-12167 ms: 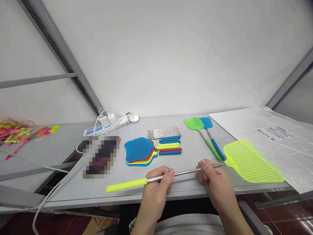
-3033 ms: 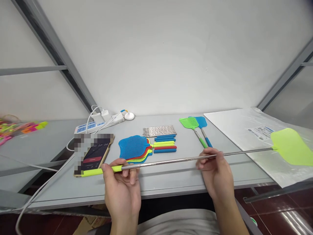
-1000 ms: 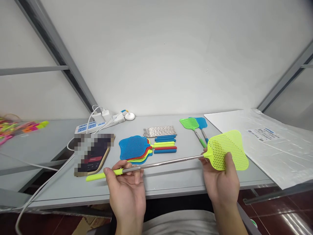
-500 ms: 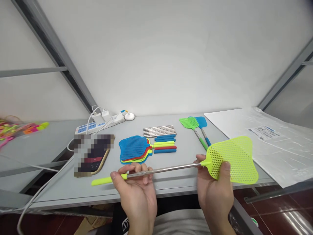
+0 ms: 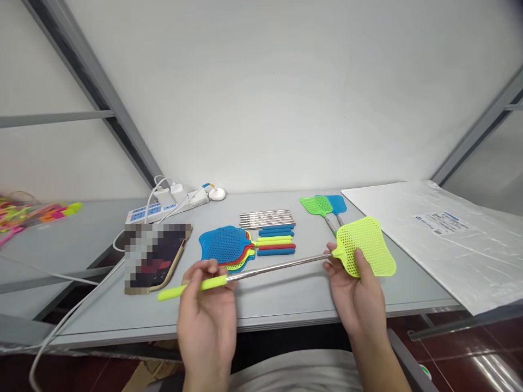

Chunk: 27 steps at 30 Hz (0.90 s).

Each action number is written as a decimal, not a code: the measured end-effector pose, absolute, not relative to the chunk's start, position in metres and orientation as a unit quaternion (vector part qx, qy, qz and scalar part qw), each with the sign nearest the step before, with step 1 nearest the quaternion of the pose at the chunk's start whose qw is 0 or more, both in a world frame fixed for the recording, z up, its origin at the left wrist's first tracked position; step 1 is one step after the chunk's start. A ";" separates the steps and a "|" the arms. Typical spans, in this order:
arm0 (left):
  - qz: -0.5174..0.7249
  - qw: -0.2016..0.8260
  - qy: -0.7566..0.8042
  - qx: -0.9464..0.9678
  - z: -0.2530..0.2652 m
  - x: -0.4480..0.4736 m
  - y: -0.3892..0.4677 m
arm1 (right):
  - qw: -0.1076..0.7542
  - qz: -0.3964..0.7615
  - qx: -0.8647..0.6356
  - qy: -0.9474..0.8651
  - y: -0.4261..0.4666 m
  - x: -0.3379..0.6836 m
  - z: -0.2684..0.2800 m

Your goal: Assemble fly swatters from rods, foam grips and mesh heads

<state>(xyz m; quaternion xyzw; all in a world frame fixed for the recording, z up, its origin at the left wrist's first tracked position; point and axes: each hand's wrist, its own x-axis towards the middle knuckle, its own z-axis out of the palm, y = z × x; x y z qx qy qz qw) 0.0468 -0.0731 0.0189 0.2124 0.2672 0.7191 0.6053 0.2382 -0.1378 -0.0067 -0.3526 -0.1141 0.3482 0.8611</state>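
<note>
A yellow-green fly swatter [image 5: 281, 265] with a metal rod spans between both hands above the table's front edge. My left hand [image 5: 210, 316] is closed around its yellow grip, palm up. My right hand [image 5: 359, 296] pinches the perforated head near its neck, thumb on top and fingers beneath. Behind lies a stack of loose swatter heads [image 5: 224, 244] in blue, red and yellow. Beside the stack rest several grip sleeves [image 5: 276, 252] in blue, yellow and red, with a row of metal rods [image 5: 265, 219] behind them. A green swatter [image 5: 316, 205] and a blue swatter [image 5: 338, 203] lie further right.
A phone [image 5: 174, 253], partly blurred, lies at the left, near a power strip [image 5: 139, 214] with white cables. A white wrapped package [image 5: 408, 228] covers the table's right side. Colourful items [image 5: 41, 215] sit at far left. Metal frame posts [image 5: 90, 81] flank the table.
The yellow swatter's head has moved left and slightly up, and its tilt has increased. My left hand has shifted left and up, its grip now further along the handle.
</note>
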 end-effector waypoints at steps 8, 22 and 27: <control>0.701 0.629 0.311 0.133 0.020 0.010 -0.059 | 0.875 0.302 -0.361 -0.112 -0.131 0.253 -0.001; 0.347 0.386 0.414 0.748 0.018 0.025 -0.094 | 0.841 0.334 -0.337 -0.261 -0.109 0.274 0.036; 0.372 0.356 0.420 0.747 0.015 0.024 -0.088 | 0.828 0.487 -0.222 -0.170 -0.115 0.293 0.038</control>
